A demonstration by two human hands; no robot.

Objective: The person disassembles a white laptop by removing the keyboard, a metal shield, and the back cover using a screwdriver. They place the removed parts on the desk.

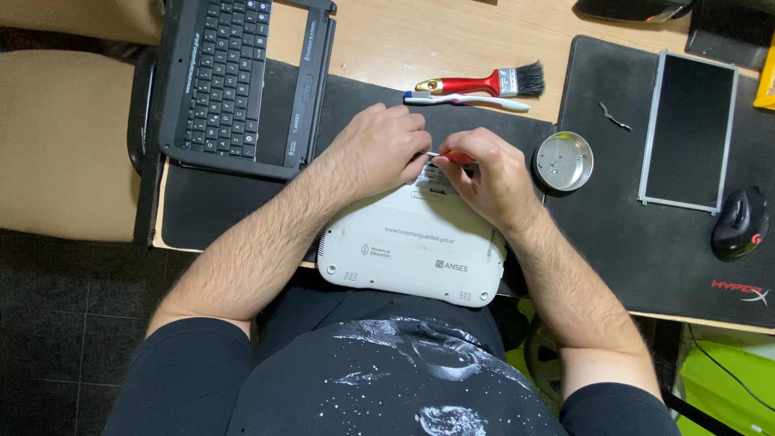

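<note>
Keyboard assembly (234, 81) in its dark frame lies at the far left of the wooden desk (379, 36), partly on a black mat (210, 206). Next comes the left hand (378, 149), fingers curled and pressed down on the far edge of a white laptop base (412, 250), which lies underside up at the desk's near edge in front of the person. Beyond the hands lie a red-handled paintbrush (484, 81) and a white-and-blue toothbrush (468, 100), side by side. The right hand (488, 178) pinches an orange-handled tool (454, 157) (likely a small screwdriver; its tip is hidden) against the same edge of the base, touching the left hand's fingertips. Just beside it stands a round metal dish (563, 161). Farther right on a second mat rest a bare display panel (688, 129) and a black mouse (739, 222).
</note>
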